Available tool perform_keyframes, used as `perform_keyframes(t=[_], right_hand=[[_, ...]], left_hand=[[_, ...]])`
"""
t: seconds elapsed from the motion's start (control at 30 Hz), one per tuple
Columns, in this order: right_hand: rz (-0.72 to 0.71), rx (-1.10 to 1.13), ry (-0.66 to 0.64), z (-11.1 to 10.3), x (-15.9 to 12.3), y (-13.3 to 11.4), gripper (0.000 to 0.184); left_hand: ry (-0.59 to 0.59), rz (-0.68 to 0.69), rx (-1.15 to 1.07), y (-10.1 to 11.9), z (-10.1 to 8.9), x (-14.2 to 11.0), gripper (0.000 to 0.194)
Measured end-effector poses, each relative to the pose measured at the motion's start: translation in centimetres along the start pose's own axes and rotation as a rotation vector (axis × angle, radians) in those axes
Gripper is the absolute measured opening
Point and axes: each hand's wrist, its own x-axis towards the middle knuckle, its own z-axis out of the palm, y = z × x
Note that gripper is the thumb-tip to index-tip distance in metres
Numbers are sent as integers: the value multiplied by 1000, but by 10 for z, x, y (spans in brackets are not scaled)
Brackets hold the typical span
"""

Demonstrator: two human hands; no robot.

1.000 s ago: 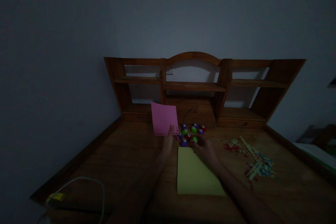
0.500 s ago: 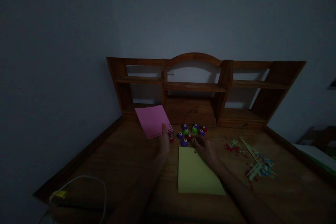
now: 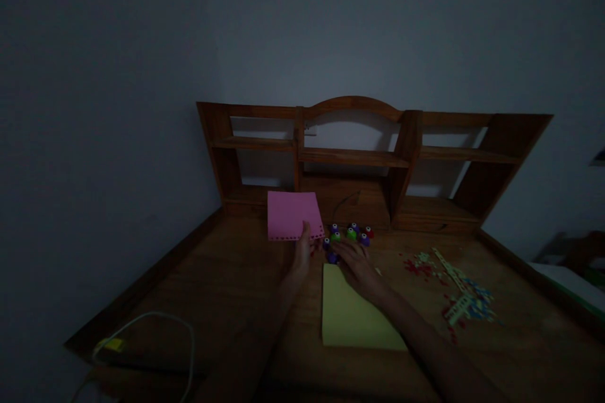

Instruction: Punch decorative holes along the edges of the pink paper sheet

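Observation:
My left hand is closed on a pink sheet of paper, thumb on top, near the edge with a row of small holes. The sheet is held up above the desk. My right hand reaches over the near side of a group of small toys with eye-like tops, fingers stretched out to the left. A purple toy shows by its fingertips, and a green toy stands behind. Whatever lies under the right palm is hidden. A yellow sheet of paper lies flat below the right hand and wrist.
Small red, blue and pale pieces are scattered at the right, with pale ladder-like strips among them. A wooden shelf unit stands along the back of the desk. A white cable loops at the front left, beside a yellow object.
My left hand has moved right and turned the pink sheet more level and square. My right hand has shifted slightly left, over the toys, and now covers the red one in the middle.

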Motion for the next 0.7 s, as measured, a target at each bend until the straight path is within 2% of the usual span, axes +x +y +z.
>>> perform_keyframes(t=[0.1,0.3,0.43,0.57,0.7], right_hand=[[-36,-19,-11,5,0,0,57],[4,-6,43,10,2,3,35],[32,0,39,10,2,2,29],[48,-10,34,9,2,1,27],[64,51,66,8,2,2,33]], left_hand=[[-83,3,21,-2,8,-5,73],[-190,-12,120,-8,13,-6,77],[-261,21,171,-6,14,-11,78],[-223,53,262,-6,14,-13,73],[-139,166,362,-12,10,-9,61]])
